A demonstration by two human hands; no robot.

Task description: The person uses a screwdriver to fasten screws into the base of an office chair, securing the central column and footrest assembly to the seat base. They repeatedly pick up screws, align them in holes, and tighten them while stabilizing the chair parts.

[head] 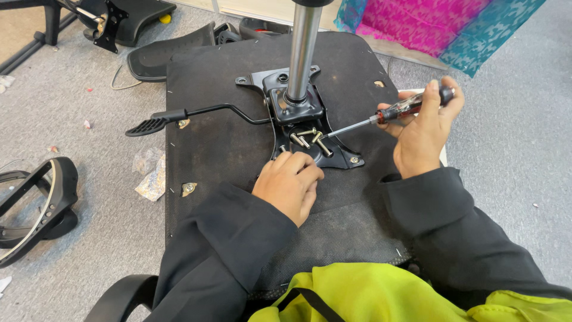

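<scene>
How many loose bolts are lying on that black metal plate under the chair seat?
4 loose bolts that I can make out, clustered on the metal plate just below the steel column, between the left hand and the screwdriver tip. The hand may hide more.

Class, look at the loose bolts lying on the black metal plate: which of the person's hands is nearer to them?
Left. The left hand rests on the plate just below the bolts; the right hand holds a screwdriver off to their right.
</scene>
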